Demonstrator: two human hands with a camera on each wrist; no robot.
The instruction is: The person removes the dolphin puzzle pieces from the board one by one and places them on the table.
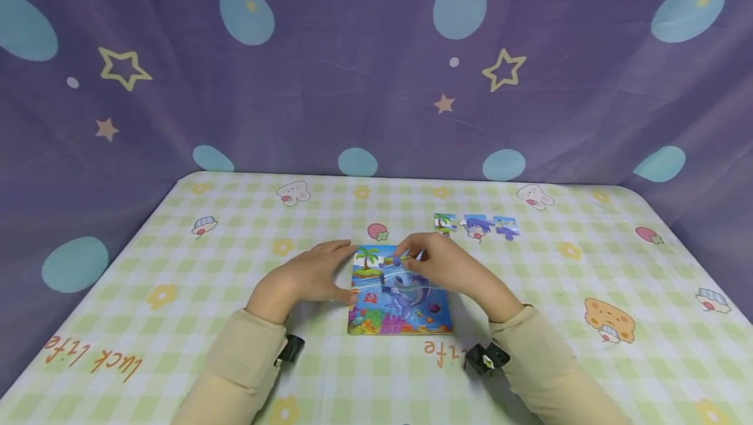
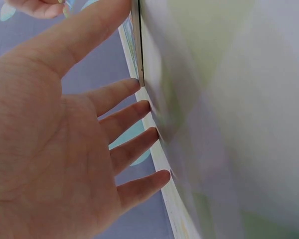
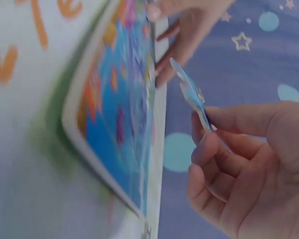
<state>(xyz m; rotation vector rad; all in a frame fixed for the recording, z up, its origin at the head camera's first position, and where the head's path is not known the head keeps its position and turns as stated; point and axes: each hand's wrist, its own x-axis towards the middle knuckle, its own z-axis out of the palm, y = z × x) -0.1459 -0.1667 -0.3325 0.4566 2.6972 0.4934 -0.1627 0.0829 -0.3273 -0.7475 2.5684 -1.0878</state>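
Head view: the right hand covers the one-o'clock corner of the board. Beyond it, toward one o'clock, three loose pieces are too small for fine detail. The sleeves are cut off at seven and five o'clock. Right wrist view: the board is blurred and cropped at twelve; the pinched piece is nearly edge-on, its print unclear. Left wrist view: the right hand is cropped at eleven.

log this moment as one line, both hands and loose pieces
right hand: pinches puzzle piece over puzzle board | left hand: beside puzzle board's left edge | loose pieces: three, on tablecloth beyond puzzle board
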